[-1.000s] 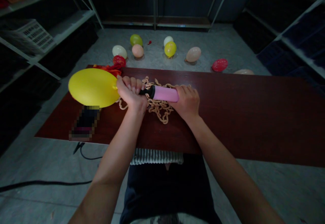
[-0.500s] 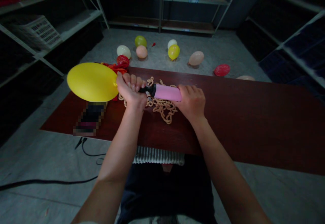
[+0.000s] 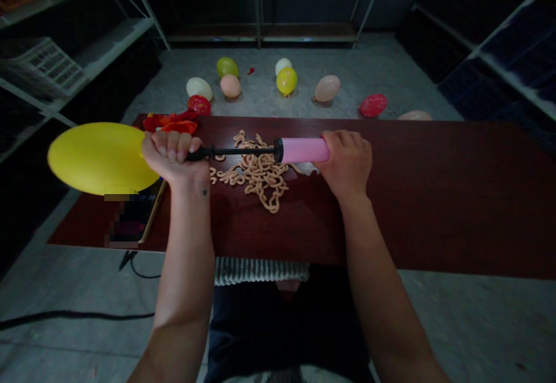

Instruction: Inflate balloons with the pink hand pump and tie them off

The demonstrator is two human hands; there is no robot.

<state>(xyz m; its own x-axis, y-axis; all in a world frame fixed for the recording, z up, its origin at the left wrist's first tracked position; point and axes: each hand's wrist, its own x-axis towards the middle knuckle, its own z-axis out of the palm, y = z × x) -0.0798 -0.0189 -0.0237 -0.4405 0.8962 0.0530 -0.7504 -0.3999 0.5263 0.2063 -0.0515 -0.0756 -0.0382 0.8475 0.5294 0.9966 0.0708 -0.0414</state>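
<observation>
The pink pump, its rod exposed, is held above the worktop. The left hand has its fingers closed round the handle, beside a yellow balloon; the right hand wraps its fingers round the barrel's end. Tan chain lies beneath.

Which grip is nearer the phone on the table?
Left. The left grip, on the black pump handle, is beyond the phone and to its right; the right grip, on the pink pump barrel, is much farther right.
</observation>
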